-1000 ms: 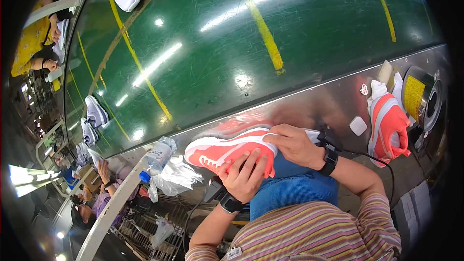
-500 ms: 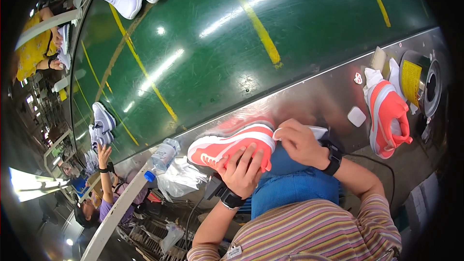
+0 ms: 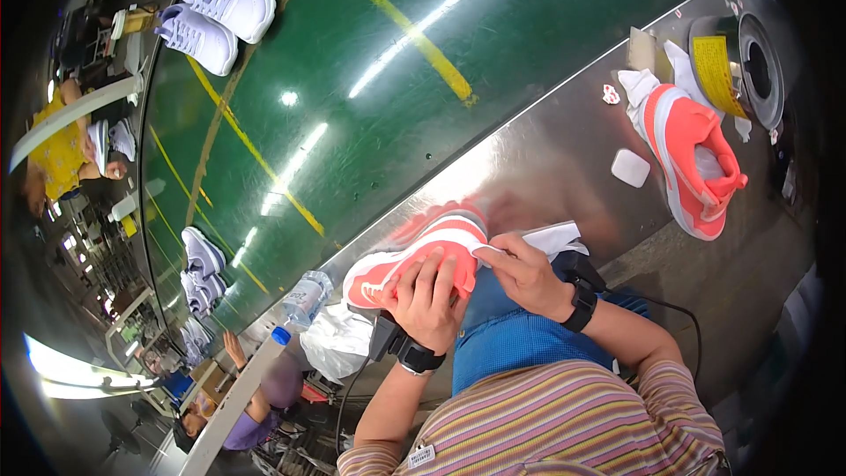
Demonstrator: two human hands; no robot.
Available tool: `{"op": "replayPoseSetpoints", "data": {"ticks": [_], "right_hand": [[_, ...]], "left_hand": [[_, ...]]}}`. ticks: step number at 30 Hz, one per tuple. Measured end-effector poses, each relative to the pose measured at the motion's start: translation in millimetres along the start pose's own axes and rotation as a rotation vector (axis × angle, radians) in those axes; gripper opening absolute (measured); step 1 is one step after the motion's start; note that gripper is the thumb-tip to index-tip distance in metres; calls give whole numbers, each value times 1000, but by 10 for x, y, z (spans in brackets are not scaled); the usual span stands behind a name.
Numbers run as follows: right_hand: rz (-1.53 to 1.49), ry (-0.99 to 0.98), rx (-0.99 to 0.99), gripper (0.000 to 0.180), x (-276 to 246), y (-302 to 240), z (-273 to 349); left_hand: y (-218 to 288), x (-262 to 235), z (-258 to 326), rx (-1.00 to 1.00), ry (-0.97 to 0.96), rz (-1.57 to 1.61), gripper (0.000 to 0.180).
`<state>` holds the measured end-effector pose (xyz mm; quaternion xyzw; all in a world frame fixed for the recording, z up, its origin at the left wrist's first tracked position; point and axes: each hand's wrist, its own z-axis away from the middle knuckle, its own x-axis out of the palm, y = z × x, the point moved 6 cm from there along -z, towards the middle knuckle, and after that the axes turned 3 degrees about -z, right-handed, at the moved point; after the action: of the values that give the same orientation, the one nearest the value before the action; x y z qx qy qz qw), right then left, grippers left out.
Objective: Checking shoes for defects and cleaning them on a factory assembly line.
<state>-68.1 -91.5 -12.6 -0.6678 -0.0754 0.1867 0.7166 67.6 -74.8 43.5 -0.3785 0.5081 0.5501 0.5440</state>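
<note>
A coral sneaker with a white midsole (image 3: 414, 256) lies tilted at the bench's near edge, its toe to the left. Over its upper my left hand (image 3: 425, 304) is closed, fingers spread along the side and gripping it. At the heel end my right hand (image 3: 527, 278) pinches a small white piece (image 3: 483, 250) against the sole edge; whether this is cloth or paper I cannot tell. Just behind that hand lies a white sheet (image 3: 557, 237). A second coral sneaker (image 3: 692, 159) rests farther right on the bench, apart from both hands.
A metal can with a yellow label (image 3: 716, 70) stands at the right, near a white rounded pad (image 3: 630, 167). Left of me are a plastic bottle (image 3: 307, 298) and a white bag (image 3: 339, 335). White sneakers (image 3: 220, 18) sit on the green belt (image 3: 370, 150). Co-workers are at the far left.
The view has shifted, so the second sneaker and can sit farther left in the picture. My right hand keeps its pinch at the sneaker's heel. A co-worker's hand has withdrawn from the grey shoes.
</note>
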Motion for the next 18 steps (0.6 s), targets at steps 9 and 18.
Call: {"op": "replayPoseSetpoints", "data": {"ticks": [9,18], "right_hand": [[16,1,-47,32,6,17,63],[-5,66,-47,28,18,55,77]], "left_hand": [[9,7,7,12,17,2,53],[13,4,9,8,37,-9,53]]}}
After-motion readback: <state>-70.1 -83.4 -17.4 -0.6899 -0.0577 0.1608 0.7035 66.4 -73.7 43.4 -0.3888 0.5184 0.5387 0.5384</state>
